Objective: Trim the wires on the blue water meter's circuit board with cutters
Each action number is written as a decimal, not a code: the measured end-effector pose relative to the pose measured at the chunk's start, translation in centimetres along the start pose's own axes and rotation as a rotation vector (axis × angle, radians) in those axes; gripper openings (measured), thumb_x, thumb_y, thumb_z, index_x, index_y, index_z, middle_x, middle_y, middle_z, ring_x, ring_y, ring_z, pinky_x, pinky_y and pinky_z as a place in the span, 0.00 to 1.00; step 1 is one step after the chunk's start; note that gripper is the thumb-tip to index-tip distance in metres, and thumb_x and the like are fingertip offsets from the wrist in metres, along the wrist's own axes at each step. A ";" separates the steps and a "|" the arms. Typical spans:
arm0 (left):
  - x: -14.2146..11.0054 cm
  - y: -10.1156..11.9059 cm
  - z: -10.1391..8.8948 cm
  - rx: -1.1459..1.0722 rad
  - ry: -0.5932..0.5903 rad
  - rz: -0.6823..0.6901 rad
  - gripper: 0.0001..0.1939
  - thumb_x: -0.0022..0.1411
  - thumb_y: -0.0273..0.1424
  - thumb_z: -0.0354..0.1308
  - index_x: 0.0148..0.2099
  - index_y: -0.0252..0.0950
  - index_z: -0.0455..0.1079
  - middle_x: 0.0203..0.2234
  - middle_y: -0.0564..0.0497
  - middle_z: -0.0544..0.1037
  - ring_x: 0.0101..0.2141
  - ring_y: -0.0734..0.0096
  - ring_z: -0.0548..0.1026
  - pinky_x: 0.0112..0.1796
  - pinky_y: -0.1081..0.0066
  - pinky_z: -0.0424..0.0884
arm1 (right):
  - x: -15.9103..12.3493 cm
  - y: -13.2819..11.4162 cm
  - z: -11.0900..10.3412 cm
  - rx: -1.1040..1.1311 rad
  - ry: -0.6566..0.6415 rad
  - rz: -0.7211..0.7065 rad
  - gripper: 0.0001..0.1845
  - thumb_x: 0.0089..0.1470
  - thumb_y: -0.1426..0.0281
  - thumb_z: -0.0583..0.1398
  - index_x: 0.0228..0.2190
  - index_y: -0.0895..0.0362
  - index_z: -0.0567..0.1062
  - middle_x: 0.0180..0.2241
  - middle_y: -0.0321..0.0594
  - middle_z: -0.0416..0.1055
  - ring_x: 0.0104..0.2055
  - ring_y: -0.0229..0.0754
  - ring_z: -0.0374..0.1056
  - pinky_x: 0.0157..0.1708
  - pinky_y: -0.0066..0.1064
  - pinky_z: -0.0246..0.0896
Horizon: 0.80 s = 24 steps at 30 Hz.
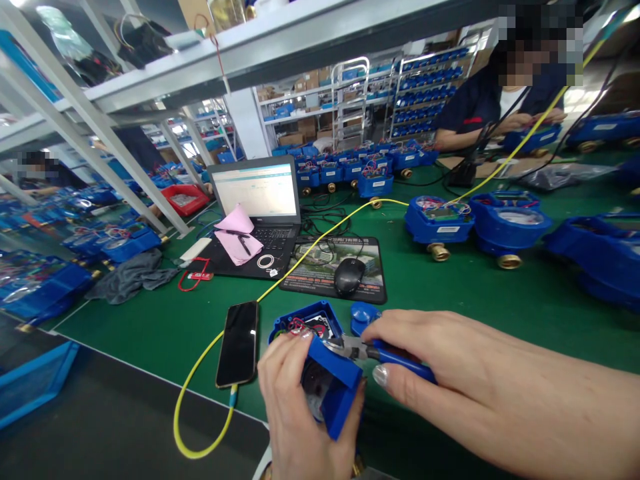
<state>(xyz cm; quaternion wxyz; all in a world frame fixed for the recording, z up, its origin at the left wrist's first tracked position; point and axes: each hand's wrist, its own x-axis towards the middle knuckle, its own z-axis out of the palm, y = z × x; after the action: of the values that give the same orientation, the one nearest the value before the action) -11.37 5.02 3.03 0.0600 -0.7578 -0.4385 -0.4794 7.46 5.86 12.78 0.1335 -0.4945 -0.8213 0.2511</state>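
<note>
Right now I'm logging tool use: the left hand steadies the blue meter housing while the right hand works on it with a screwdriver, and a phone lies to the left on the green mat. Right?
Not quite. In the head view the right hand holds blue-handled pliers, not a screwdriver. The left hand does steady the blue meter housing, and the phone lies to its left on the green mat.

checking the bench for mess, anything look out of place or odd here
Pink papers and a pen lie on the laptop keyboard, partly covering it. A grey cloth sits crumpled on the green table. Nothing looks spilled or damaged.
</note>
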 end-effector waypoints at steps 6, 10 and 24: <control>0.1 -0.1 0.1 -0.024 0.000 -0.011 0.28 0.60 0.32 0.62 0.57 0.27 0.57 0.47 0.39 0.64 0.50 0.58 0.64 0.51 0.63 0.64 | 0.1 0.0 -0.3 0.017 -0.066 0.039 0.18 0.58 0.63 0.45 0.27 0.54 0.70 0.40 0.46 0.76 0.34 0.48 0.72 0.32 0.37 0.66; 0.1 0.0 0.0 -0.023 0.000 0.003 0.27 0.59 0.31 0.62 0.57 0.26 0.57 0.47 0.39 0.64 0.50 0.58 0.64 0.52 0.64 0.64 | 0.3 -0.1 -0.5 0.035 -0.099 0.053 0.19 0.58 0.61 0.45 0.26 0.54 0.70 0.39 0.45 0.76 0.33 0.47 0.72 0.31 0.36 0.65; 0.0 0.0 0.2 -0.029 0.009 -0.029 0.27 0.60 0.32 0.62 0.57 0.29 0.57 0.47 0.40 0.65 0.50 0.56 0.65 0.51 0.60 0.65 | 0.5 0.0 -0.4 0.113 -0.102 0.006 0.19 0.58 0.64 0.46 0.26 0.55 0.72 0.30 0.42 0.76 0.26 0.43 0.70 0.25 0.30 0.60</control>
<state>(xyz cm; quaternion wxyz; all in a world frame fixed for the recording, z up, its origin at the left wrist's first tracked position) -11.25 5.10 2.97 0.0441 -0.7499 -0.4424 -0.4899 7.44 6.41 13.10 0.1186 -0.4753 -0.8100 0.3224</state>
